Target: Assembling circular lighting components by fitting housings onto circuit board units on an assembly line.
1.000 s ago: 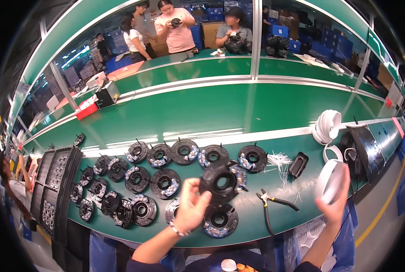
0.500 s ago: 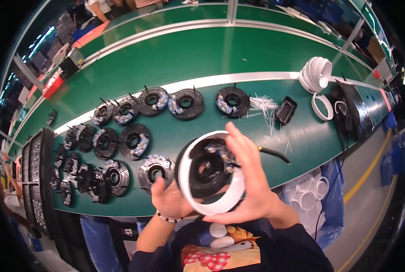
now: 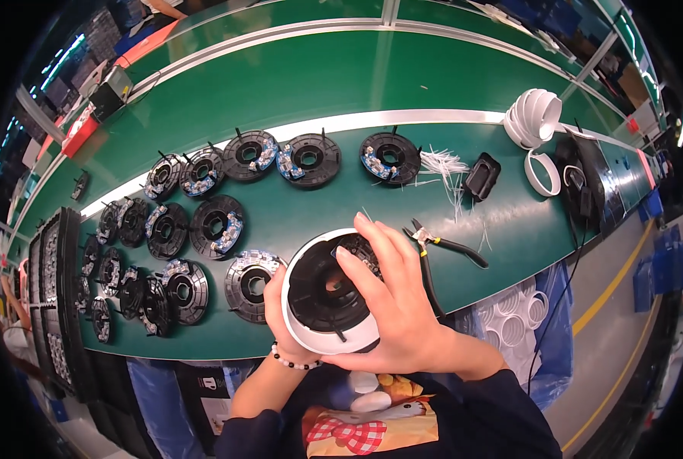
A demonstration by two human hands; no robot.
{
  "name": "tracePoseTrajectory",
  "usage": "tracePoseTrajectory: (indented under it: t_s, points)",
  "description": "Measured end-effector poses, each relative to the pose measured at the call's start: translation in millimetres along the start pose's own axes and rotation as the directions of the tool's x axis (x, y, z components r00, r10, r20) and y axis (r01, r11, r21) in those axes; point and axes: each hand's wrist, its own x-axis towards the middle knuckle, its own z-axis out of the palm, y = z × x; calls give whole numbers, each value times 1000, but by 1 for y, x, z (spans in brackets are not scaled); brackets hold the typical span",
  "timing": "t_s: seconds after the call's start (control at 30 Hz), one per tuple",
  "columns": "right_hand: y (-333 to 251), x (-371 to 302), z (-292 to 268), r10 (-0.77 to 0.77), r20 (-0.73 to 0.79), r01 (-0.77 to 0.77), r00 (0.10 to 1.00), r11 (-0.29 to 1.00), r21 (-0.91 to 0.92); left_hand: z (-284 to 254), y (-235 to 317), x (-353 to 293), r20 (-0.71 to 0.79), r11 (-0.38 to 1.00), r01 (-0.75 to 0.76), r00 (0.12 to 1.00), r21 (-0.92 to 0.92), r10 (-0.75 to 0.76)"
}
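Observation:
A white plastic ring [image 3: 290, 327] surrounds a black round base [image 3: 311, 294], held up above the table's near edge. A cable tie end sticks out of the base near its lower edge. My left hand [image 3: 278, 320], with a beaded bracelet at the wrist, grips the ring's left side. My right hand [image 3: 406, 306] clasps its right side, with fingertips bent over the base and partly hiding its circuit board. Just left of my left hand lies another black base [image 3: 238, 294] with a circuit board. Beyond my right hand are diagonal cutters [image 3: 452, 245] with black handles.
Several more black bases [image 3: 311, 159] stand in rows on the green table [image 3: 303, 218]. White cable ties [image 3: 445, 164] and a black tray [image 3: 482, 177] lie right of them. At the far right are stacked white rings [image 3: 533, 118] and a single ring [image 3: 530, 177]. Black trays [image 3: 66, 298] stand left.
The ring and base have moved slightly left and down, and the base now sits within the ring. My right fingers have moved over the base, and the cutters have come into sight.

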Motion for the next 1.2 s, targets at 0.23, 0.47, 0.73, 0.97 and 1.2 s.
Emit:
tracePoseTrajectory:
  t_s: [0.23,0.47,0.73,0.97,1.2]
  points:
    - [4,7,-6,-1,29,0,1000,1000,26,-13,-1,1,239,998,38,970,55,-50]
    - [3,7,-4,7,76,-6,997,1000,-6,-20,5,-8,143,955,31,987,295,-77]
    - [7,11,-4,-67,136,66,988,998,10,-17,12,-6,209,971,98,967,218,-144]
    - [21,2,21,-23,-44,23,999,1000,-2,-8,-1,-1,-12,990,2,1000,139,0]
    - [27,14,20,-118,-67,120,991,992,33,-5,-1,1,-28,986,-107,993,126,111]
